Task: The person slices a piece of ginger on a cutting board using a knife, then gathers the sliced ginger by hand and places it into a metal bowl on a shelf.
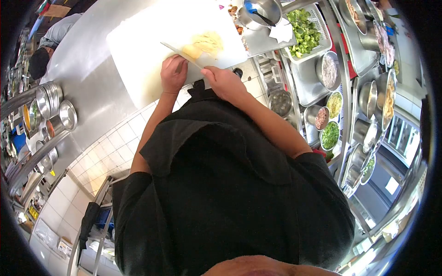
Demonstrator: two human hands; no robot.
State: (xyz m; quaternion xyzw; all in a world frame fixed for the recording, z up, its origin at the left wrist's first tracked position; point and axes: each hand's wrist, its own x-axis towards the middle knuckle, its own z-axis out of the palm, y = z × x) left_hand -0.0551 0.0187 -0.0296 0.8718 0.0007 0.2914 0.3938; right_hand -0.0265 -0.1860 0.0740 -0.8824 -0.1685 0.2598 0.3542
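My right hand (224, 83) is wrapped round the handle of a knife (180, 53), whose blade points up and left across the board. Beside the blade, my left hand (174, 73) is closed with its fingers curled near the front edge of the white cutting board (133, 50). I cannot tell what, if anything, those fingers hold. Just beyond the blade lies a pale yellow chunk of food (191, 51), partly covered by the knife. A loose pile of thin yellow slices (209, 43) spreads to its right.
A metal pot (264, 11) with a blue-and-black utensil stands at the back right, next to a white basket of chopped green vegetables (301, 34). Racks at right hold bowls, including chopped greens (329, 135). Stacked metal bowls (49, 99) sit left; another person (43, 55) bends beyond the counter.
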